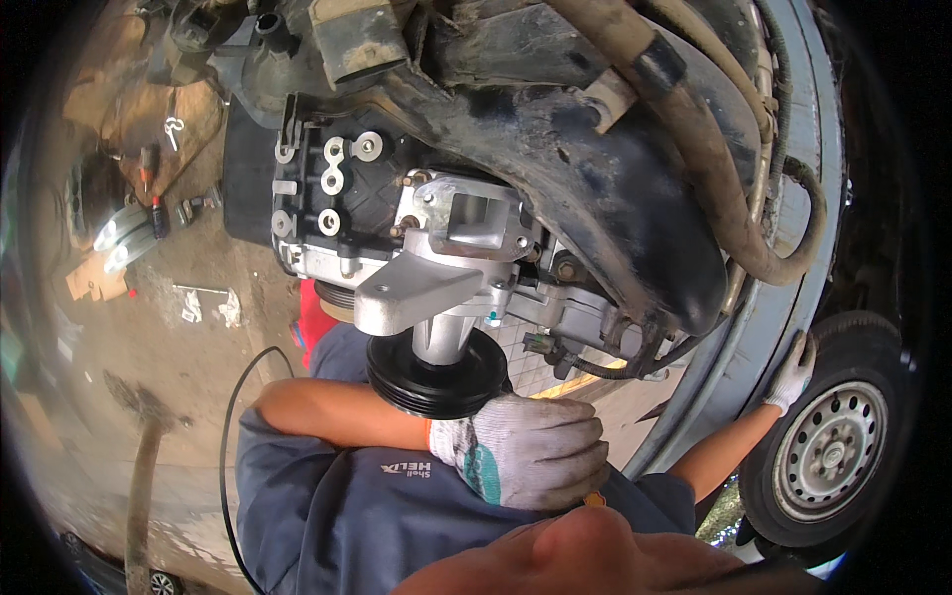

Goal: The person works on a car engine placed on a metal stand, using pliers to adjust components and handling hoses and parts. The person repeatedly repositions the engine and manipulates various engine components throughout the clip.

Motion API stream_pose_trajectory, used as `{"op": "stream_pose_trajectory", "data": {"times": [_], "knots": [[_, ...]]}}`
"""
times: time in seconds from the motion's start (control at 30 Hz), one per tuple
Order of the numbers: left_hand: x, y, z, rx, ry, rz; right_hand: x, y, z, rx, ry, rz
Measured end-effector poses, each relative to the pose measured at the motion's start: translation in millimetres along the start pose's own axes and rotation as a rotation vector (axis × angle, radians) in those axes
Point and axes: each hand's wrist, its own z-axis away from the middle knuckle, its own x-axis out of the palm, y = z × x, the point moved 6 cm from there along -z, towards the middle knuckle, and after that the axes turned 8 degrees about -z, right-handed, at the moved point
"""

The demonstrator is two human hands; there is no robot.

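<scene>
My left hand [526, 451], in a soiled white and teal glove, is curled just below the black grooved pulley [431, 372], close against its rim; what its fingers hold is hidden. The pulley sits on a silver bracketed housing [421, 288], which is mounted on the engine block [352, 164] with a square-ported flange [474, 223]. My right hand [793, 367], also gloved, is out to the right with its fingers closed over the edge of the blue-grey vehicle body [808, 297].
Dirty hoses [694, 169] and a black plastic duct [654, 258] cross the engine bay. A wheel [828, 451] stands at right. On the floor [109, 347] at left lie tools [149, 169], cardboard [97, 281], white scraps [208, 307] and a long-handled tool [144, 486]. A cable [230, 436] loops nearby.
</scene>
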Motion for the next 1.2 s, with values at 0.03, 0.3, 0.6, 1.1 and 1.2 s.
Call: {"op": "stream_pose_trajectory", "data": {"times": [0.03, 0.3, 0.6, 1.1, 1.2], "knots": [[0, 0, 0, -0.006, 0.007, 0.006, 0, -3, 1, -0.006, -0.001, 0.011], [3, -9, -4, -0.062, 0.065, -0.056, 1, -12, 5, 0.035, -0.013, -0.037], [1, -28, -3, -0.278, 0.118, -0.053, 6, 0, 4, 0.003, -0.004, -0.022], [12, -40, 9, -0.805, 0.684, -0.139, 14, -23, -2, -0.016, 0.026, 0.031], [16, -51, 7, -0.812, 0.701, -0.225, 16, -19, -2, 0.009, 0.03, 0.071]]}}
